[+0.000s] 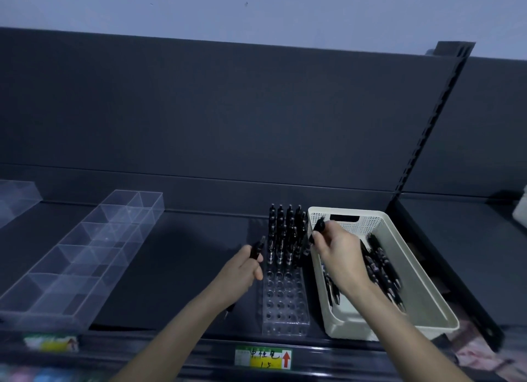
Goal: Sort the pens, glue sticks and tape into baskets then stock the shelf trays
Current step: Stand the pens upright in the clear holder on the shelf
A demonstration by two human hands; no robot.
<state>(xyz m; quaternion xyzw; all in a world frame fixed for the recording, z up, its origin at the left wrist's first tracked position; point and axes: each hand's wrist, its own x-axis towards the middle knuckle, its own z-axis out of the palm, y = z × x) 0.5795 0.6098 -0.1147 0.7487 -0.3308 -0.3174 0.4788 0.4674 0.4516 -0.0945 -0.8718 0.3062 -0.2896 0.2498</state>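
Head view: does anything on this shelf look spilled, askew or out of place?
Nothing is spilled or damaged. The white basket sits at the front edge of the shelf, its near corner seeming to overhang slightly. Pens stand upright in the clear holder.

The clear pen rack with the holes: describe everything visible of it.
The clear pen rack looks like transparent acrylic, a long block drilled with rows of round holes. It lies on the dark shelf, left of the cream basket. Black pens stand upright in its far rows; the near holes are empty.
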